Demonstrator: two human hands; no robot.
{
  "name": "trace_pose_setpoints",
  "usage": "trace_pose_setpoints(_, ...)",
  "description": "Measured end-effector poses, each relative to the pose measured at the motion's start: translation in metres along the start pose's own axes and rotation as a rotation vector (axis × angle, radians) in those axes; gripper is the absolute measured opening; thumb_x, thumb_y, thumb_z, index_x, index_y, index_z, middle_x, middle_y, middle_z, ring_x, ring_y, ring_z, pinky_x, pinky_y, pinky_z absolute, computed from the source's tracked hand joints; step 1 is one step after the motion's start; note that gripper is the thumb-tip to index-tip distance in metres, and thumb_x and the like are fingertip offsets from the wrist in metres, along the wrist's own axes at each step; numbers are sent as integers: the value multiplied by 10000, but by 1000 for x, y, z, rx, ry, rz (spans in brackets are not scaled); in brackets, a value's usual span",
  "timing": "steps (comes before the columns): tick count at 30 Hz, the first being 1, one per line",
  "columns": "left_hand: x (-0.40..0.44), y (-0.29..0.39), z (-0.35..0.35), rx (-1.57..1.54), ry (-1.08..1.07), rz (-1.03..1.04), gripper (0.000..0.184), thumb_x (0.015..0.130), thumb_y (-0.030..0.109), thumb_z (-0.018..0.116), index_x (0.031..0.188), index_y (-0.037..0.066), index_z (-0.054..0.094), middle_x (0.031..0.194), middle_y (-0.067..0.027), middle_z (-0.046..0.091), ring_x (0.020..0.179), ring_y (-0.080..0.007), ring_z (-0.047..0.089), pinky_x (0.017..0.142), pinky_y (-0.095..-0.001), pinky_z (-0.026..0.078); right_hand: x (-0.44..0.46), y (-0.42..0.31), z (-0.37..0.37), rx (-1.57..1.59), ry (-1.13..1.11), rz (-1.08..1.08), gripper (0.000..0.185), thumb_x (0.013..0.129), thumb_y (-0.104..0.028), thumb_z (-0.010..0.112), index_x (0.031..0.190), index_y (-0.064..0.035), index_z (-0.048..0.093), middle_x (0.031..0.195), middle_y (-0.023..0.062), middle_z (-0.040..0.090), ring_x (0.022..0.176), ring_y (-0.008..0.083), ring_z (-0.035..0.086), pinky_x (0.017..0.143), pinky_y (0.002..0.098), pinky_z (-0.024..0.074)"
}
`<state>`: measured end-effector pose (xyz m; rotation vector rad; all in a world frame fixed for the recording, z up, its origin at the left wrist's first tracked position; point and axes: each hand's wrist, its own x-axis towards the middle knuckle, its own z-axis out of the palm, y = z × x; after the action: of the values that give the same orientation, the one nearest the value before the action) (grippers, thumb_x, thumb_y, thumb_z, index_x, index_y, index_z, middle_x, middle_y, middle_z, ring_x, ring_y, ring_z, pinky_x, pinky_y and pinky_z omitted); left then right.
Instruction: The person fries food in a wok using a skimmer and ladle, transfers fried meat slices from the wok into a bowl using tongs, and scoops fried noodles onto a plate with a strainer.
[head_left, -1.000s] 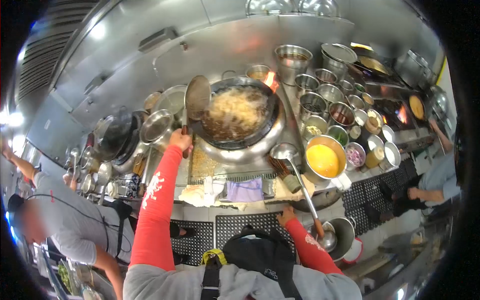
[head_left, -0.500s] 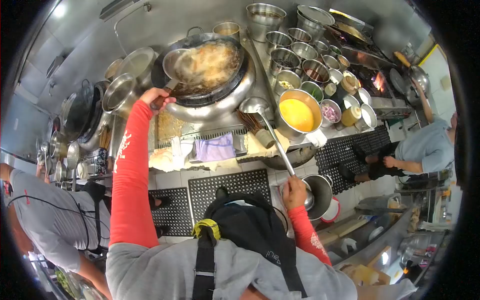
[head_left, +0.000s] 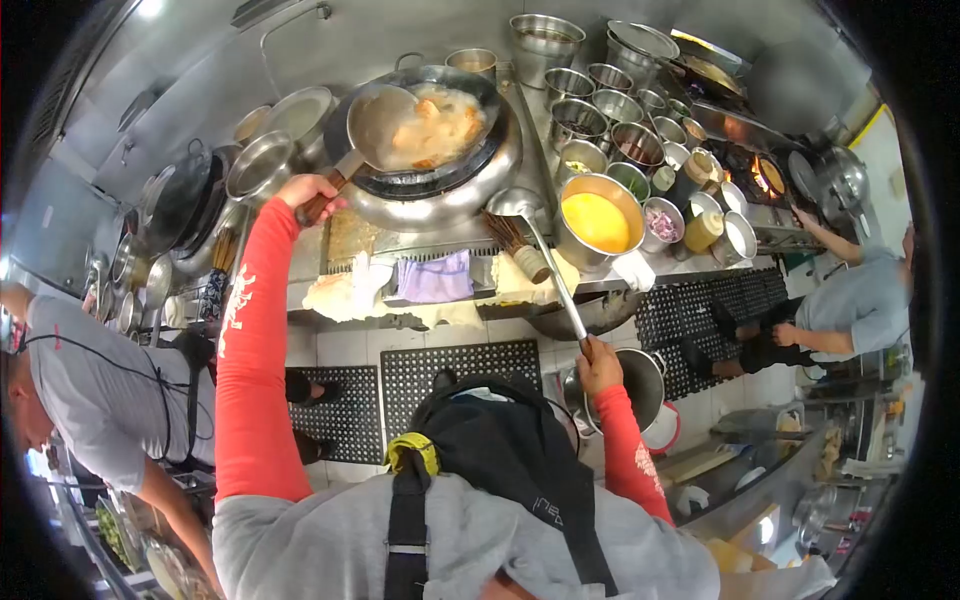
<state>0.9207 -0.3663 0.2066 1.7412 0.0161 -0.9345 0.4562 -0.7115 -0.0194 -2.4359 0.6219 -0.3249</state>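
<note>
My left hand (head_left: 310, 197) is closed around the wooden handle of a round skimmer (head_left: 377, 122). The skimmer's bowl hangs over the left part of a big black wok (head_left: 472, 160) on the steel burner. Inside the wok, golden pieces (head_left: 437, 130) lie in pale, bubbling liquid with steam. My right hand (head_left: 600, 366) grips the end of a long steel ladle (head_left: 562, 285). The ladle's bowl is beside the burner's right side, close to a bamboo wok brush (head_left: 518, 245) and left of a pot of yellow liquid (head_left: 600, 215).
Several steel containers (head_left: 580, 118) stand to the right, with a squeeze bottle (head_left: 703, 229). A folded purple cloth (head_left: 434, 276) lies at the counter's front. A tall pot (head_left: 640, 390) stands low by my right arm. Co-workers (head_left: 120, 370) work on both sides; the right one (head_left: 845, 290) holds a pan over flames.
The skimmer has shifted slightly right and tilted in my left hand. The bubbling in the wok looks smaller and paler. The right co-worker's pan is now at the flames. My view has shifted slightly.
</note>
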Motion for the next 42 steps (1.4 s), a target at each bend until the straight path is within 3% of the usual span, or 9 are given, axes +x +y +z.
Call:
trace_pose_setpoints(6, -33, 10, 15, 265, 255, 84, 147, 738, 44, 578, 873, -14, 566, 674, -111, 621, 461, -147, 554, 381, -284, 463, 3, 0, 0, -26, -12, -2, 438, 760, -199, 633, 1155, -46, 525, 986, 204, 565, 918, 397, 547, 787, 460, 451)
trace_pose_setpoints(7, -30, 10, 14, 271, 276, 97, 52, 715, 19, 594, 747, -18, 578, 616, -116, 601, 447, -170, 555, 377, -309, 462, 2, -5, -4, -14, -11, 12, 421, 760, -201, 634, 1138, -45, 533, 975, 205, 563, 919, 398, 547, 785, 461, 451)
trace_pose_setpoints(15, 39, 23, 16, 297, 403, 140, 48, 685, -42, 513, 680, -53, 559, 595, -167, 574, 458, -244, 563, 370, -356, 442, -8, -18, -8, -8, 61, -30, 383, 741, -139, 648, 1098, -27, 568, 996, 192, 579, 907, 390, 552, 808, 428, 451)
trace_pose_setpoints(22, 78, 52, 47, 638, 555, 305, 152, 753, 59, 479, 831, -10, 589, 620, -166, 591, 480, -237, 600, 402, -366, 471, -17, -26, -4, -68, 26, 40, 491, 713, -134, 655, 1187, -64, 546, 1036, 244, 556, 947, 408, 534, 850, 443, 430)
trace_pose_setpoints(23, 73, 58, 53, 730, 502, 304, 184, 751, 97, 513, 892, 12, 594, 703, -200, 626, 603, -299, 649, 512, -408, 513, -18, -35, -5, -67, 110, -8, 390, 725, -112, 635, 1100, -16, 590, 903, 183, 581, 890, 363, 536, 799, 423, 431)
trace_pose_setpoints(26, 80, 47, 64, 1100, 635, 548, 352, 713, 256, 655, 933, -19, 643, 862, -232, 652, 835, -331, 655, 737, -390, 527, -21, -45, -6, -104, 176, 0, 399, 735, -125, 639, 1114, -12, 587, 1002, 211, 570, 957, 371, 527, 856, 422, 420)
trace_pose_setpoints(32, 66, 7, 65, 1306, 539, 607, 423, 712, 136, 611, 1116, 71, 506, 924, -228, 621, 831, -379, 628, 730, -467, 512, -22, -42, -3, -91, 148, 48, 484, 724, -150, 648, 1187, -57, 544, 1076, 263, 539, 990, 421, 521, 880, 444, 414)
trace_pose_setpoints(38, 56, -49, 22, 1283, 568, 777, 623, 704, 77, 589, 1297, 118, 403, 922, -225, 586, 773, -391, 619, 695, -471, 507, -5, -68, 2, -141, 201, 9, 370, 749, -142, 644, 1081, 9, 588, 1081, 228, 555, 1005, 389, 519, 885, 420, 415)
trace_pose_setpoints(42, 58, -79, -5, 1232, 537, 736, 721, 698, 118, 611, 1368, 171, 350, 935, -237, 580, 786, -387, 616, 692, -469, 504, 25, -45, 10, -64, 163, 10, 305, 772, -155, 620, 1008, 38, 599, 992, 240, 594, 946, 401, 551, 846, 433, 436)
